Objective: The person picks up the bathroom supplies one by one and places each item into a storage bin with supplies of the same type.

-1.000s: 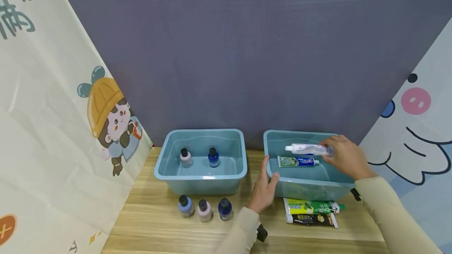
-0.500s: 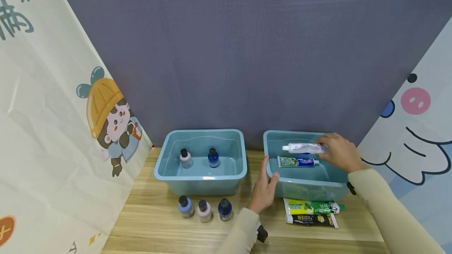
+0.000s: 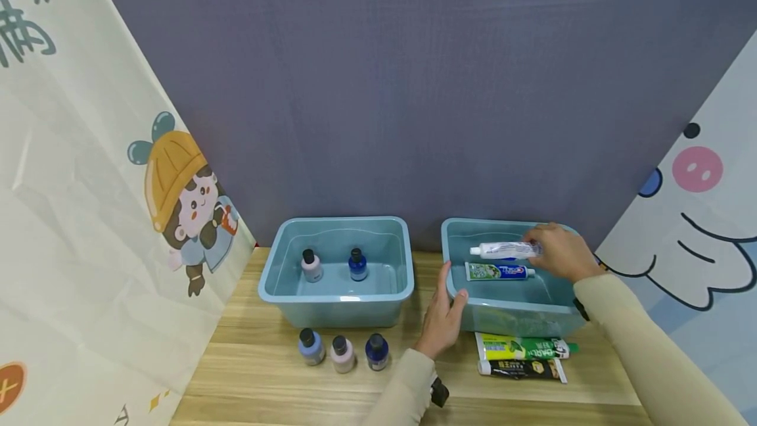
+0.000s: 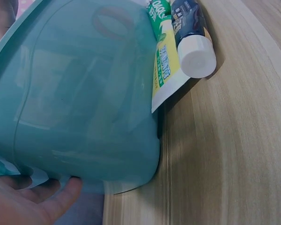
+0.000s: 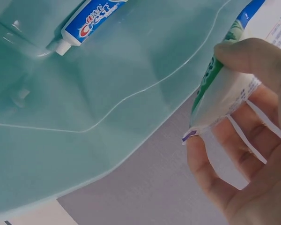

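My right hand pinches a white toothpaste tube by its tail end, just inside the right blue bin. In the right wrist view the thumb presses the green side of that tube and the fingers lie behind it. Below the held tube, a blue and green Crest toothpaste tube lies on the bin floor. My left hand rests against the bin's left front corner with its fingers extended. The left wrist view shows the fingertips touching the outer wall.
A green-yellow toothpaste tube and a black one lie before the right bin. The left blue bin holds two small bottles. In front of it stand a light blue bottle, a pink bottle and a dark blue bottle.
My right hand has moved left and slightly inward over the right bin, carrying the white toothpaste tube. The left hand has stayed in place at the bin's corner.
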`<action>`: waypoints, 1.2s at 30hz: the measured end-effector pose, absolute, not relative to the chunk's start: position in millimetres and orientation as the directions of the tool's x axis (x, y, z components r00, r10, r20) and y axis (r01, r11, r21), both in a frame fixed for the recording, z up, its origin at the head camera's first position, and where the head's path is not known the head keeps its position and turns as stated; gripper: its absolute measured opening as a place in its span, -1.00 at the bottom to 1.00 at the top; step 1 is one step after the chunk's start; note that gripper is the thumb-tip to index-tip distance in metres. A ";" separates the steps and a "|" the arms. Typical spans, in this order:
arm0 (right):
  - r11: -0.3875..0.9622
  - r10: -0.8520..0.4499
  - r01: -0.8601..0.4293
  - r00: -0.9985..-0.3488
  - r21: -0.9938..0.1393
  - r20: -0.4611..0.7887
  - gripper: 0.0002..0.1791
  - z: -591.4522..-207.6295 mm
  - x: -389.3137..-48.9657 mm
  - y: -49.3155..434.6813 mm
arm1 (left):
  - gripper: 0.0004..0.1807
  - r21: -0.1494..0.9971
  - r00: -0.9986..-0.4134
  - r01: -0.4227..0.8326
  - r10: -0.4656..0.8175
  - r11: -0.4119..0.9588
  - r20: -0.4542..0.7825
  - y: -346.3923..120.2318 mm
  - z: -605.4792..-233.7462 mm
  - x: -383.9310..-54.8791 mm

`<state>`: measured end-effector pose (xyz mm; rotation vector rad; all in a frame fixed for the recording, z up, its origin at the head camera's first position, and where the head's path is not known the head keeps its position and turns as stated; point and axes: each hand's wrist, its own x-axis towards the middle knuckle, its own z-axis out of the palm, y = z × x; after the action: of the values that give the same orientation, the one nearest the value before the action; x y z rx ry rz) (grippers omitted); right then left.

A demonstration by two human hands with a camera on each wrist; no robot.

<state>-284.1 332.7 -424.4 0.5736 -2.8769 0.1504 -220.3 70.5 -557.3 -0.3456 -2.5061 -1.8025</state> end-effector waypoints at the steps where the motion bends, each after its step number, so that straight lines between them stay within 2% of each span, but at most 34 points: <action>1: 0.919 -0.368 -0.388 -0.906 -0.063 0.209 -0.66 -424.6 -285.3 332.3 | -0.31 0.932 -0.975 0.199 0.157 0.302 0.157 70.4 -557.1 -220.2; 17: 0.928 -0.340 -0.349 -0.936 -0.127 0.087 -0.67 -436.8 -305.2 331.4 | -0.31 0.940 -0.981 0.170 0.144 0.297 0.132 70.1 -558.9 -218.8; 36: 0.951 -0.298 -0.290 -0.953 -0.107 -0.060 -0.62 -444.2 -319.7 322.9 | -0.33 0.937 -0.978 0.182 0.149 0.297 0.143 71.0 -558.9 -220.4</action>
<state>-319.7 322.9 -444.2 0.4798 -3.1776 0.1565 -220.4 71.0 -558.9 -0.3207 -2.5072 -1.8175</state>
